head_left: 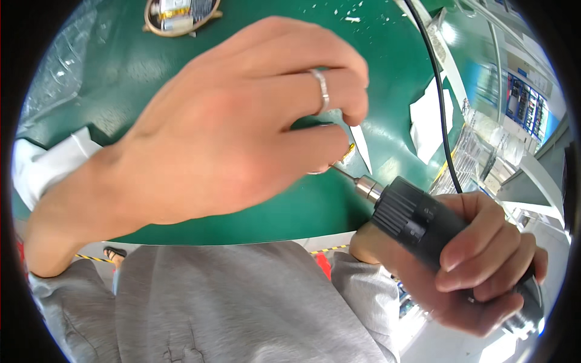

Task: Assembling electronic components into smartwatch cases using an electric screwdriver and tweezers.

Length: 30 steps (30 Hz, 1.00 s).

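My right hand (484,266) is wrapped round a black electric screwdriver (417,218) with a ribbed collar and a silver chuck. Its thin bit (344,173) points up and left to the fingertips of my left hand (242,115). That hand, with a silver ring (322,91) on one finger, is closed over something mostly hidden behind the fingers. A little yellow-gold piece (348,153) shows at the fingertips. Just beyond them is a pale, pointed sliver (361,150); whether it is held, I cannot tell. The bit's tip meets the fingers, where its contact is hidden.
A green table (266,224) spans the view. A round container (148,18) with small packaged parts stands at its far left. Clear plastic (57,72) lies at left, white paper (431,121) at right. A black cable (440,91) hangs beside the screwdriver. White scraps (353,19) lie far back.
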{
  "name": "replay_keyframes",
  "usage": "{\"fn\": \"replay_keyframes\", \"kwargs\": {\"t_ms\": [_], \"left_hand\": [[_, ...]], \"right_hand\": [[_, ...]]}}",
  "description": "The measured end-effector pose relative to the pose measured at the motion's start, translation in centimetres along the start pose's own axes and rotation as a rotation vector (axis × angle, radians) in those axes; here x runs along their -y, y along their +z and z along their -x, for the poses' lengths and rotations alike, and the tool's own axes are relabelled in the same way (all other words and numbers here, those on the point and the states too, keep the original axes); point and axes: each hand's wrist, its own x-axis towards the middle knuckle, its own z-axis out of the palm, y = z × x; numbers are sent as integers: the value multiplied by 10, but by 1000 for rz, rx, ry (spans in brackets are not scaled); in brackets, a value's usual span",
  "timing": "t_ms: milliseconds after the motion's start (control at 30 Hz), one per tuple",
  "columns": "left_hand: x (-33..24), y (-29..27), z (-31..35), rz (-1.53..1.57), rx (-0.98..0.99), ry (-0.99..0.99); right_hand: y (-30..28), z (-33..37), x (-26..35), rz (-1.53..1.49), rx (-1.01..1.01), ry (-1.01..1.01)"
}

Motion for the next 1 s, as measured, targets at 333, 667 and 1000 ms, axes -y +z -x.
{"fn": "replay_keyframes", "kwargs": {"t_ms": [333, 667, 1000], "left_hand": [[2, -27, -5, -240, -6, -227], [0, -21, 3, -210, 223, 60], [-2, -12, 14, -218, 378, 195]], "right_hand": [[-87, -39, -11, 1152, -105, 556], [-146, -43, -41, 1557, 63, 521], [-61, -14, -39, 961, 468, 145]]}}
